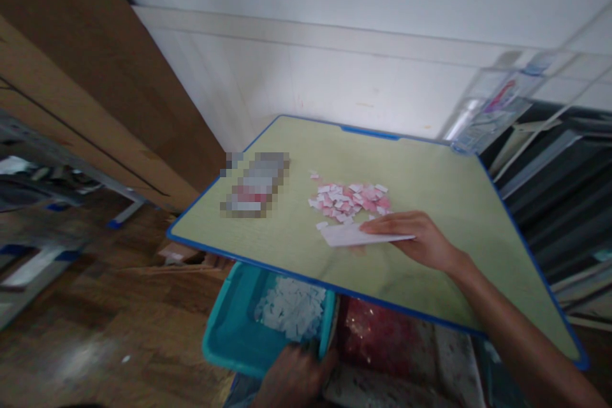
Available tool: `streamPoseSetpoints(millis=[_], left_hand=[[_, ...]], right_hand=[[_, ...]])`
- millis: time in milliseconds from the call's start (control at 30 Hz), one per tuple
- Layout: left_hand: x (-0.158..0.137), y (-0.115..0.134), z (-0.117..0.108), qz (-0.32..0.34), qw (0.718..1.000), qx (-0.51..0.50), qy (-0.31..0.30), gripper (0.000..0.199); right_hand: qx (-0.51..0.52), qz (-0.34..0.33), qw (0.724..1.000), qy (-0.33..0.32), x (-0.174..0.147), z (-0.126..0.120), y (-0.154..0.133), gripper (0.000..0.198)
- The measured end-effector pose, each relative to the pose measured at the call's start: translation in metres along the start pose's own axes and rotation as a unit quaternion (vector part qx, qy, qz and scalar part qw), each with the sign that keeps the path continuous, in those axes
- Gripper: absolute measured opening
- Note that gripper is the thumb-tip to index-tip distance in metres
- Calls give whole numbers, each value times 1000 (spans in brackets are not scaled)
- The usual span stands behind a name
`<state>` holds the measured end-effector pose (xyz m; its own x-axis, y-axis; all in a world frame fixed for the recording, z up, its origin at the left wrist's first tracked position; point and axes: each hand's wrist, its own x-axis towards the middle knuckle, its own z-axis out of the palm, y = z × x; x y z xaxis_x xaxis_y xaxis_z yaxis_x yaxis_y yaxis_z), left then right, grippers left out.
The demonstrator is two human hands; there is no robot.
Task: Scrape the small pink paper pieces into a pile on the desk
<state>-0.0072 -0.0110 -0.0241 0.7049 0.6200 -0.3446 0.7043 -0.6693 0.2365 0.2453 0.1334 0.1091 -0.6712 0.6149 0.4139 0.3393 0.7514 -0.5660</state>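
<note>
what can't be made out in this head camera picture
All in the head view:
Pixelated item on the table: pixel blocks hide its details.
Left hand: blur and shadow obscure whether it grips the teal tub; the bottom edge cuts off the arm.
Right hand: its thumb is hidden, apparently behind the white paper.
Clear bottle: label too blurred to read.

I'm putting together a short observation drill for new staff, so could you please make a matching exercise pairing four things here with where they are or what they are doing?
Things:
1. Basin
2. Bottle
3. Right hand
4. Pink-and-white scraps

Places or states:
A. heaped on the table
B. at the table's far right corner
C. below the table's near edge, with white scraps inside
D. holding a white sheet

Pairs: 1-C, 2-B, 3-D, 4-A
</note>
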Motion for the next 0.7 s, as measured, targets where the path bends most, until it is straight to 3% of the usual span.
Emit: streamPoseSetpoints(millis=[167, 367, 567, 700], left_hand=[[-1, 2, -7, -2, 1000, -9, -13, 48], [-1, 1, -10, 0, 1000, -13, -19, 45], [-1, 1, 4, 0, 1000, 1, 29, 49], [-1, 0, 10, 1, 999, 2, 44, 49]], right_hand=[[10, -9, 999, -33, -2, -3, -1, 29], [36, 2, 999, 7, -4, -4, 1, 28], [23, 3, 999, -46, -3, -4, -6, 24], [-16, 39, 999, 1, -8, -14, -8, 26]])
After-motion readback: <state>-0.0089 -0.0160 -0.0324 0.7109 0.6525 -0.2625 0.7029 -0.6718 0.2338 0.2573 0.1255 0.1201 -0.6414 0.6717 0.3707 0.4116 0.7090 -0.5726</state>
